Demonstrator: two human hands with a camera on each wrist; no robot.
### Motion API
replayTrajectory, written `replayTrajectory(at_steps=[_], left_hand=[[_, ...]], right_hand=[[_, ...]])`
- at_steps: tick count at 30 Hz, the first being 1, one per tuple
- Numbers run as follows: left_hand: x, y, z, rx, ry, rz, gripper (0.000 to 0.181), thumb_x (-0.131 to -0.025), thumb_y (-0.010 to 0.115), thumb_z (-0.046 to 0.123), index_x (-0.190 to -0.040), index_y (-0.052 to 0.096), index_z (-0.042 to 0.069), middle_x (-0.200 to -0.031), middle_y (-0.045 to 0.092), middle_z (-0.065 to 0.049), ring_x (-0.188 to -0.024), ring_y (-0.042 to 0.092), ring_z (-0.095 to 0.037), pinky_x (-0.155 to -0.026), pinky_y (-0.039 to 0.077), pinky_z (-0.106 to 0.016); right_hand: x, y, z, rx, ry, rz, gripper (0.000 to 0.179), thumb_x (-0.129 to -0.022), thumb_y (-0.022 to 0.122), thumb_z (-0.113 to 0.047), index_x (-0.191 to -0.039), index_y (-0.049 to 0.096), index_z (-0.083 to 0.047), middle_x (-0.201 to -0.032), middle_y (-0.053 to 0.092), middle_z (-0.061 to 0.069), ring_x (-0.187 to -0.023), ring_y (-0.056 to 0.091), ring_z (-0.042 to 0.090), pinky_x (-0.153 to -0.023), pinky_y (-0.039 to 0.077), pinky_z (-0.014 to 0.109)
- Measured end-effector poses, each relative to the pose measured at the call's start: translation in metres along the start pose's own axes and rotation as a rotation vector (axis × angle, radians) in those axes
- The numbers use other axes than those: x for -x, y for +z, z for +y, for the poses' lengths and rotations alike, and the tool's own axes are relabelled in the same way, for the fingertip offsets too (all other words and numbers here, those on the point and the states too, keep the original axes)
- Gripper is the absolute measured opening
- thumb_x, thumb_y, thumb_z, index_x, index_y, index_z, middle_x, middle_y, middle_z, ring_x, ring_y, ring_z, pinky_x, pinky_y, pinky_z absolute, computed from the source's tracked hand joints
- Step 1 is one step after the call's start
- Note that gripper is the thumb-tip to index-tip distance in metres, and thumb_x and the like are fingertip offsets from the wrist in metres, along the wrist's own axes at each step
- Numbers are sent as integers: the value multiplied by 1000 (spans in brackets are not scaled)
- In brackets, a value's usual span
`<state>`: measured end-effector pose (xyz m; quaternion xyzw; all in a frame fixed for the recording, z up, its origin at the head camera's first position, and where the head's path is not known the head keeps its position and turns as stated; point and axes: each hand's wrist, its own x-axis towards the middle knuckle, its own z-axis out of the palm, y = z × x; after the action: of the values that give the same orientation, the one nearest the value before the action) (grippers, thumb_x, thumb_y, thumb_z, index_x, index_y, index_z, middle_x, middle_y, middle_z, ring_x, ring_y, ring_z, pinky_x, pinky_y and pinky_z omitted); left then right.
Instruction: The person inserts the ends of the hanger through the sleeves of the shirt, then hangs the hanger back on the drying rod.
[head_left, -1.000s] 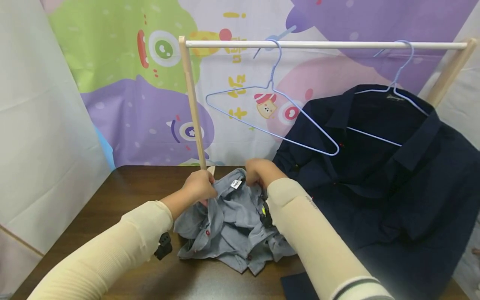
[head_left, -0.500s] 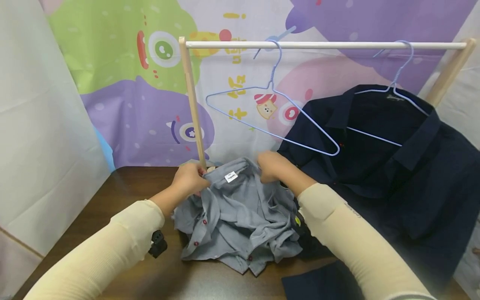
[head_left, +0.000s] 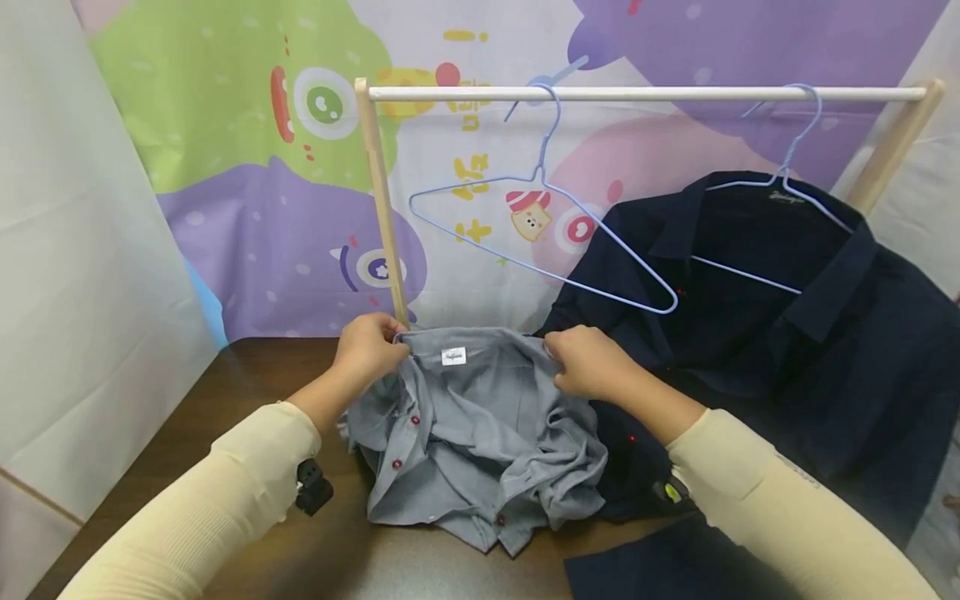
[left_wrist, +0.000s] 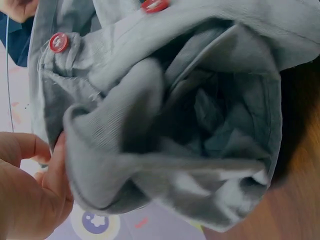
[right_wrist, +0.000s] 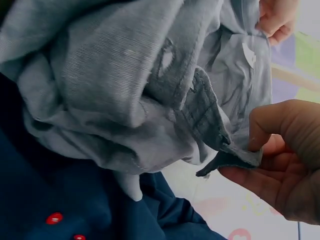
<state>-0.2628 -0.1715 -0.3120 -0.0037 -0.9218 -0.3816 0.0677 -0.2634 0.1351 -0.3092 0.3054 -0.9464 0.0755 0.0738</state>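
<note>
Head: grey shirt, seemingly collar, between left grip, right grip.

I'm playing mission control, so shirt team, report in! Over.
Left hand, right hand: each pinching the grey shirt at the neckline. Shirt rumpled, not on the bare blue hanger. Navy shirt crowding the right hand's side.

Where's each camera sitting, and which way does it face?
Head: on the head, facing forward and down at the gray shirt; left hand, right hand and both sleeves show.
Left wrist: on that wrist, toward its hand and gray shirt; right hand, top left.
Right wrist: likewise, plus navy shirt; left hand, top right.
Wrist views share gray shirt, both hands.
</note>
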Motion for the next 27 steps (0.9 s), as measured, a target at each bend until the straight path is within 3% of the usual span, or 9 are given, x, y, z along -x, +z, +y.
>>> replayTrajectory(at_steps=[4,8,11,17,20,23,26,27], left_hand=[[-2,6,-4,50,2,69,17,-82,61,3,-98,67,2,-96,66,-14,-73,62,-21,-60,50,-26],[0,19,-7,162,-63,84,20,-83,57,1,-102,65,-1,-93,59,-12,-72,63,-20,-59,52,-25],[1,28,-9,212,-104,45,23,-85,55,-1,-107,61,-4,-92,52,-10,-68,63,-18,-59,54,-26],[8,40,-13,212,-150,-76,34,-87,58,-1,-120,53,-5,-97,49,-12,-67,63,-17,-65,56,-30],[12,39,-11,183,-155,-134,43,-89,62,1,-129,48,-5,-110,50,-19,-76,67,-24,-71,56,-33],[19,36,-7,70,-103,-157,51,-90,63,5,-136,45,-8,-124,53,-26,-98,65,-33,-82,54,-40],[31,33,-3,-59,-23,-148,56,-87,65,8,-135,44,-14,-124,57,-28,-110,60,-38,-86,52,-43],[34,33,-2,-97,-3,-143,52,-86,67,9,-129,49,-14,-112,62,-26,-102,62,-36,-80,53,-41]], right_hand=[[16,1,-1,-63,-20,3,28,-69,71,-1,-67,46,-13,-56,37,-5,-50,34,11,-48,28,26],[27,6,-3,-146,-53,-34,31,-68,72,1,-65,45,-15,-56,38,-6,-50,36,10,-49,30,25],[31,10,-5,-186,-65,-75,30,-68,72,0,-66,46,-15,-58,39,-6,-52,37,10,-50,32,25],[32,18,-8,-170,-48,-122,27,-70,72,-1,-70,48,-14,-61,41,-5,-54,39,11,-51,33,25],[31,19,-8,-161,-11,-134,23,-71,73,-2,-75,52,-11,-64,43,-3,-57,42,12,-53,36,27],[28,18,-7,-152,23,-142,20,-73,73,-3,-86,60,-5,-69,51,-1,-62,47,14,-57,42,29],[25,16,-6,-145,41,-145,28,-74,73,-5,-99,64,1,-76,58,1,-68,53,14,-63,48,32],[24,15,-5,-142,51,-145,30,-75,73,-7,-102,64,2,-77,60,1,-69,54,14,-65,49,33]])
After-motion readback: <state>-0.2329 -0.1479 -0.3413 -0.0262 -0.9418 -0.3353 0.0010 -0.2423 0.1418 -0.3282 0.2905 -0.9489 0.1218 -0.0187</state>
